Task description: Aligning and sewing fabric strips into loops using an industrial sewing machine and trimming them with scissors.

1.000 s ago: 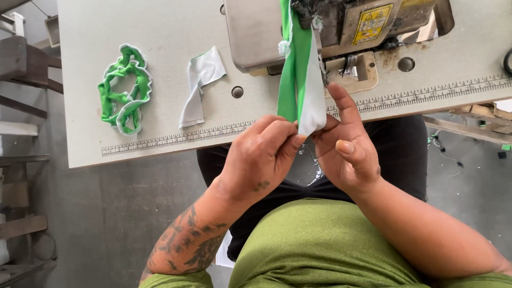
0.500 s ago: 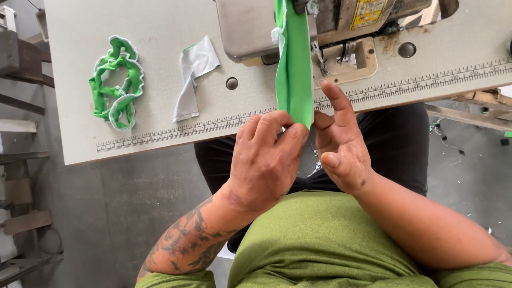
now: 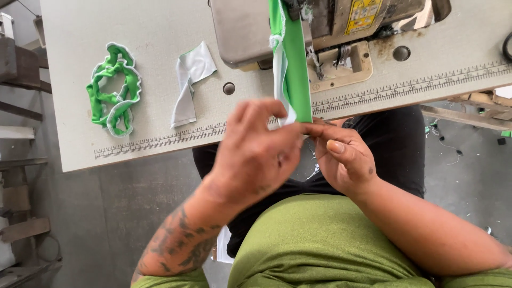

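Note:
A green and white fabric strip (image 3: 292,64) runs from the sewing machine (image 3: 320,26) down over the table's front edge. My left hand (image 3: 256,154) pinches its lower end between thumb and fingers. My right hand (image 3: 344,157) meets it there, fingertips touching the same end of the strip just below the table edge. Both hands hover in front of the table, above my lap.
On the grey table (image 3: 133,144) lie a coiled green and white band (image 3: 113,88) at the left and a small white fabric piece (image 3: 191,80) beside it. A ruler scale runs along the table's front edge. Shelving stands at the far left.
The strip has turned, showing its white edge again. My hands have shifted slightly, with both sets of fingertips now closed together on the strip's lower end.

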